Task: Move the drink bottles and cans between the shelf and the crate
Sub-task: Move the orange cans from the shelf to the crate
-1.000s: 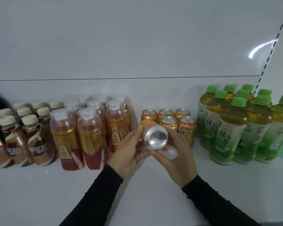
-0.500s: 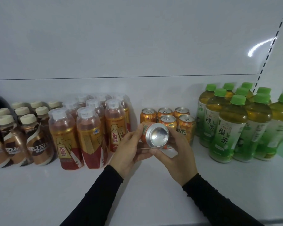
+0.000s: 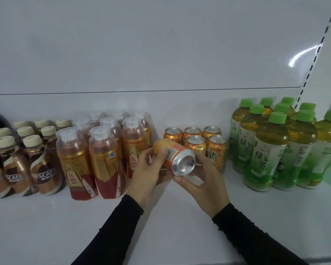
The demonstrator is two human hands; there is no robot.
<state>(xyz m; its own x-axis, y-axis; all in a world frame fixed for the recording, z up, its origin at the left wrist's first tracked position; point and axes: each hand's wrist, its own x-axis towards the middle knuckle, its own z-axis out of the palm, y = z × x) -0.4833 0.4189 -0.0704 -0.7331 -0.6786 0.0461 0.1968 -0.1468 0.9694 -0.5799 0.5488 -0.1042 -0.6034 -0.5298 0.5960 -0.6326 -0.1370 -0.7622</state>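
Can (image 3: 175, 157) lies sideways in both your hands (image 3: 148, 170), fingers (image 3: 205, 166) curled round it. Set it down tilted and it may knock the cans (image 3: 196, 139) just behind it.

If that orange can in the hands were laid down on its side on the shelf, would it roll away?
Probably. The orange can is a smooth round cylinder, now tilted with its shiny base facing the camera, and the white shelf looks flat and slick. Both the left hand and right hand hold it, so it may be full.
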